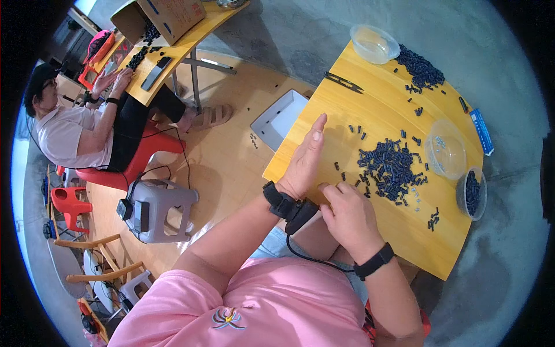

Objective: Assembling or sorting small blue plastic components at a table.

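My left hand (pixel 303 161) is held up over the near left edge of the yellow table (pixel 324 130), fingers stretched out and nothing visible in it. A black strapped device (pixel 292 211) with a cable sits at my left wrist. Just right of it is my right hand (pixel 351 218), back upward, fingers loosely bent, thumb and forefinger apart with nothing visible between them. Beyond my right hand lies a loose pile of small dark cylindrical pieces (pixel 390 168), with some scattered around it. A few tiny clear pieces (pixel 415 194) lie at its right side.
A clear bowl (pixel 444 156) and a smaller cup of dark pieces (pixel 474 194) stand at right. Further off are black snips (pixel 344 82), another dark heap (pixel 421 66), a clear tub (pixel 374 46) and a blue packet (pixel 481 132). Another person (pixel 81 136) works at a table at left.
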Available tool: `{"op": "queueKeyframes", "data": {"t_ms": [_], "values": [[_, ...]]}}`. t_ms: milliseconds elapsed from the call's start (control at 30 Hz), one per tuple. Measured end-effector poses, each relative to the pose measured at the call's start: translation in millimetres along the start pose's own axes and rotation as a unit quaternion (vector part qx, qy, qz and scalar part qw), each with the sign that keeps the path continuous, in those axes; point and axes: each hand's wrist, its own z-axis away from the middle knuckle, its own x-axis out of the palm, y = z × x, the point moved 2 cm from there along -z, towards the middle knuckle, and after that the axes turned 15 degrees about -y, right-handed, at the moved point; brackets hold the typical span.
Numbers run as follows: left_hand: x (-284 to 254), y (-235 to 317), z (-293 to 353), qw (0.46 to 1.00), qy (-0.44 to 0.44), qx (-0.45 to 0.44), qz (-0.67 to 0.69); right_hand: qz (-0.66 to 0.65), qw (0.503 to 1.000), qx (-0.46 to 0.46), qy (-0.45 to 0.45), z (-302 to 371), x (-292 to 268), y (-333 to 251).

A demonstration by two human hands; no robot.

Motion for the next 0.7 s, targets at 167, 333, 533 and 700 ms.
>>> {"op": "queueKeyframes", "data": {"t_ms": [167, 333, 533, 700], "values": [[-6.6, 0.5, -2.8, 0.999, -0.016, -0.011, 0.038, 0.056, 0.998, 0.004, -0.001, -15.2, 12.8, 8.5], [0.1, -4.4, -25.4, 0.979, -0.027, -0.004, -0.203, 0.088, 0.996, -0.013, 0.006, -24.0, 17.1, 12.6], [16.7, -7.5, -44.7, 0.907, -0.087, -0.071, -0.405, 0.083, 0.994, 0.027, 0.067, -26.6, 6.7, 33.1], [33.9, -8.4, -46.8, 0.886, -0.078, -0.033, -0.456, -0.019, 0.992, 0.059, 0.109, -19.1, -4.7, 54.2]]}}
